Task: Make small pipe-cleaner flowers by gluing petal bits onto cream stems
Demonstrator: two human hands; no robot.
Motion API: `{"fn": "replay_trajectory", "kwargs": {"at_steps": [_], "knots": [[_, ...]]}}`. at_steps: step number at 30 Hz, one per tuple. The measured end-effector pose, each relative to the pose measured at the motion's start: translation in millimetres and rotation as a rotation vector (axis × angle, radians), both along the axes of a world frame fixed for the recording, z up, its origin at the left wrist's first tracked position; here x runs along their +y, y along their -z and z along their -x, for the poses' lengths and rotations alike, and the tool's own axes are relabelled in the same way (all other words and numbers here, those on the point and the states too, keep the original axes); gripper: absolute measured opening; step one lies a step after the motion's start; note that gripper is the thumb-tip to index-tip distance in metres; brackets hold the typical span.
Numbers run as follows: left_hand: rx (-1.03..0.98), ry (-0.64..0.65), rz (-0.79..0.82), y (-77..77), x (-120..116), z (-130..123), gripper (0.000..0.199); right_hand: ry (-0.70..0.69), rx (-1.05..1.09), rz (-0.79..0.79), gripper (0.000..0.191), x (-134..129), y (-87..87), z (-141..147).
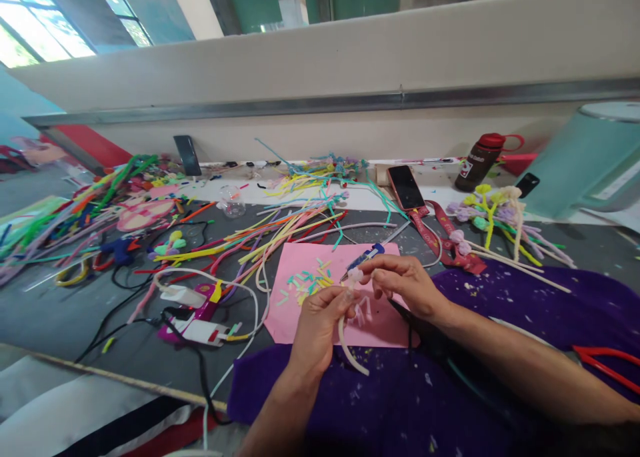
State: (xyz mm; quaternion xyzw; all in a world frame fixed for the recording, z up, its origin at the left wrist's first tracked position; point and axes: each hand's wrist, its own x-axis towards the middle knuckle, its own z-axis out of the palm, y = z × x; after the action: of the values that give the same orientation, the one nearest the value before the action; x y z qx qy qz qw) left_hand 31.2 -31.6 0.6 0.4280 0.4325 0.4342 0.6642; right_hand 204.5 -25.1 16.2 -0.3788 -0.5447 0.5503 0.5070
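Note:
My left hand [323, 320] pinches a cream pipe cleaner [351, 360] whose lower end curves down below the fingers. At its top sits a small pale pink fuzzy blossom [354, 276]. Close against the blossom's right side, my right hand [410, 285] has its thumb and fingers bent together; whatever lies between them is too small to make out. Beneath both hands is a pink sheet [287, 324] with short cut pieces of pipe cleaner [313, 284] in yellow, teal and white. A blue-and-clear pen-like tool [364, 260] lies just behind the blossom.
Long coloured pipe cleaners [270, 234] spread across the table's middle and left. A power strip [193, 314] with cables and a blue glue gun [117, 250] lie left. A phone [407, 188], bottle [479, 162] and teal jug [575, 164] stand behind. Red-handled scissors [607, 367] rest right on purple cloth [525, 297].

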Motion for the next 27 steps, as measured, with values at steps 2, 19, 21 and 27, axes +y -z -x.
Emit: {"fn": "replay_trajectory", "kwargs": {"at_steps": [2,19,21,27], "knots": [[-0.055,0.044,0.043,0.5,0.6,1.2,0.017,-0.052,0.030,0.029,0.030,3.0,1.6,-2.9],[-0.050,0.223,0.048,-5.2,-2.0,1.0,0.028,-0.306,0.125,0.056,0.029,7.2,8.7,-5.4],[-0.046,0.219,0.049,-5.2,-2.3,1.0,0.028,-0.305,0.120,0.066,0.029,6.8,7.3,-4.8],[-0.029,0.225,0.067,-3.8,-2.4,1.0,0.028,-0.303,0.091,0.074,0.029,5.9,6.1,-3.4]]}}
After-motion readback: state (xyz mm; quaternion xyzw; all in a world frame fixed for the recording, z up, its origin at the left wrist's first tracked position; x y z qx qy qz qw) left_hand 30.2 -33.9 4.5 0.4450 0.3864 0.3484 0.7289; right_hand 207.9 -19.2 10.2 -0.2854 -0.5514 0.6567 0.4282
